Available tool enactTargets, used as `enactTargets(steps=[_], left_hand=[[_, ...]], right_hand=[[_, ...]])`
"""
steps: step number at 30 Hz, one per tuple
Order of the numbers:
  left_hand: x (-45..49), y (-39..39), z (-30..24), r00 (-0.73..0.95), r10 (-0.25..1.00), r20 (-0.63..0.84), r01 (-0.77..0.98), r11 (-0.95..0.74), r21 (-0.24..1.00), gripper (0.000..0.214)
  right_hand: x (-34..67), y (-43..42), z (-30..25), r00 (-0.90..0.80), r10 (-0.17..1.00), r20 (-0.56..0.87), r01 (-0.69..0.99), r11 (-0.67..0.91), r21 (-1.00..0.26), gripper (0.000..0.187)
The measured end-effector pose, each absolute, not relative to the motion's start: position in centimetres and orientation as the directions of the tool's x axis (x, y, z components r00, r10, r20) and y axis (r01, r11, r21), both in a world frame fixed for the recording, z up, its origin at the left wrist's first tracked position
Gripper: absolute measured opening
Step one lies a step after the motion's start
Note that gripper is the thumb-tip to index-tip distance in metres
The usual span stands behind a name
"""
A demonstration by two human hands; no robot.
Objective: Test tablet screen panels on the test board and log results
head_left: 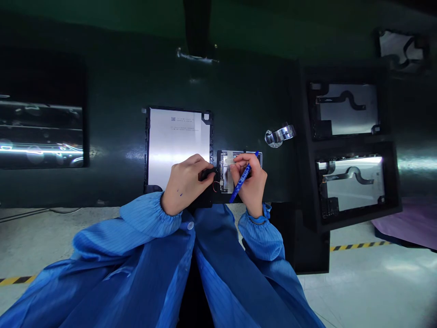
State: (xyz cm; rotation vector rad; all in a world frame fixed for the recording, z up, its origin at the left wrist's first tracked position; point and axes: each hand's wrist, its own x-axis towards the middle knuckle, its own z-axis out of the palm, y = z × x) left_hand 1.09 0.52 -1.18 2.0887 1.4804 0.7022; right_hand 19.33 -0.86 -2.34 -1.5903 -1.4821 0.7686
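My left hand [189,181] is closed in a pinch on a small black part [207,172], whose kind I cannot make out. It sits over the lower right of a silver-backed display panel [179,146] in a black frame. A thin red wire [215,186] shows beside the fingertips. My right hand [251,180] holds a blue marker pen [240,183] slanting across its fingers. Its thumb and fingertips come together at a pale strip [230,173] on a small circuit board assembly [221,159]. Part of the assembly is hidden under this hand.
A shiny metal ring-shaped piece [280,135] lies right of the board. Farther right, a black tray [353,145] holds two silver-backed panels with dark flex cables. A glossy dark panel [41,136] is at the left. The table's front edge [102,206] runs before my body.
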Motion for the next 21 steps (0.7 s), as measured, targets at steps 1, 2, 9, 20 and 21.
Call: enactTargets(steps=[1,2,9,20,21], left_hand=[[1.08,0.52,-1.18,0.284,0.949,0.136,0.701,-0.302,0.646,0.007],[1.06,0.51,-1.19,0.285,0.948,0.142,0.697,-0.306,0.648,0.007],[1.11,0.41,-1.22,0.271,0.950,0.155,0.686,-0.304,0.661,0.008],[1.11,0.46,-1.15,0.295,0.944,0.145,0.693,-0.316,0.648,0.008],[1.09,0.46,-1.11,0.297,0.943,0.150,0.693,-0.321,0.646,0.008]], right_hand=[[19.32,-0.86,-2.32,0.124,0.988,0.095,0.491,0.022,-0.871,0.009],[19.31,-0.84,-2.29,0.124,0.988,0.096,0.488,0.024,-0.873,0.009],[19.35,-0.77,-2.32,0.116,0.988,0.102,0.486,0.033,-0.873,0.010],[19.29,-0.81,-2.24,0.119,0.989,0.090,0.486,0.021,-0.874,0.009],[19.31,-0.80,-2.23,0.120,0.989,0.091,0.487,0.021,-0.873,0.008]])
